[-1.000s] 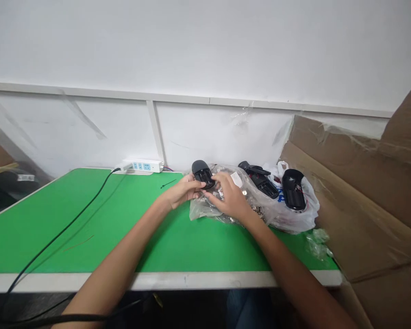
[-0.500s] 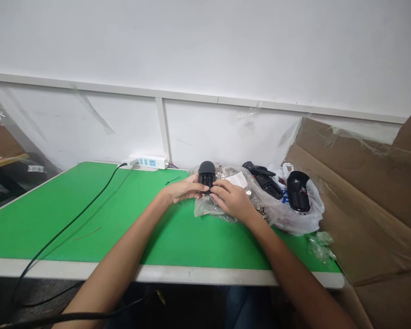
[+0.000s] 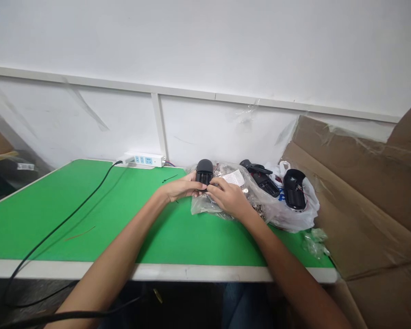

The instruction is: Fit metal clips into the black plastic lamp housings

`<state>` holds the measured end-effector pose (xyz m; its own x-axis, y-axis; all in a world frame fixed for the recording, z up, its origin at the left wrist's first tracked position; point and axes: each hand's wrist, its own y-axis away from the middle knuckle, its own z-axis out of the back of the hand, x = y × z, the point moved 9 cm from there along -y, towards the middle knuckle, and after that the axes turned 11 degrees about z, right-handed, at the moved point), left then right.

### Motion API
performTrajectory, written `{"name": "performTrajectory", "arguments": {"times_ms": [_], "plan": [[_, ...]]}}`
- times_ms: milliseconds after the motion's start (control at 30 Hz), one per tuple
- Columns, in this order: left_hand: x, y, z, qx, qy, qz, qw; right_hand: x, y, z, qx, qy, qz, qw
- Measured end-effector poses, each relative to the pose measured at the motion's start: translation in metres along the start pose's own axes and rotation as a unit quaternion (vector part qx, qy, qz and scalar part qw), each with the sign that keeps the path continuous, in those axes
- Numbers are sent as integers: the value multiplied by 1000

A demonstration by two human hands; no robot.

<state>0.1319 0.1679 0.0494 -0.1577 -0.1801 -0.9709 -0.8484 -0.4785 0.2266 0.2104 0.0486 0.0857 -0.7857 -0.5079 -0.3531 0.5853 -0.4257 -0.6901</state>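
The black case [image 3: 204, 168] is held over the left end of the clear bag [image 3: 200, 208], its long axis running away from the person, smooth rounded end far, open slotted part near. Both hands meet at that near end, so neither is clearly nearer. The left hand [image 3: 185, 187], just left of the clear bag, has its grip closed on the case, thumb across the near left corner. The right hand [image 3: 228, 196], over the middle of the clear bag, brings bent fingers to the near right corner; its grip is narrow, but I cannot tell whether it pinches the case or only touches it. Another black case [image 3: 294, 192] sits right of the clear bag on the worktop [image 3: 195, 242], on a white bag [image 3: 303, 223].
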Motion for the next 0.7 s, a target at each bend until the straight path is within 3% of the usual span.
{"name": "performTrajectory", "arguments": {"times_ms": [167,467,700], "plan": [[-1,-1,-3,8,25,-3,1000,-2,1,-2,0,-21,-18,1000],[-4,-10,-15,74,200,-22,977,-17,4,10,-89,-93,-85,988],[-7,-8,-18,42,222,-49,973,-26,9,8,-95,-125,-135,978]]}}
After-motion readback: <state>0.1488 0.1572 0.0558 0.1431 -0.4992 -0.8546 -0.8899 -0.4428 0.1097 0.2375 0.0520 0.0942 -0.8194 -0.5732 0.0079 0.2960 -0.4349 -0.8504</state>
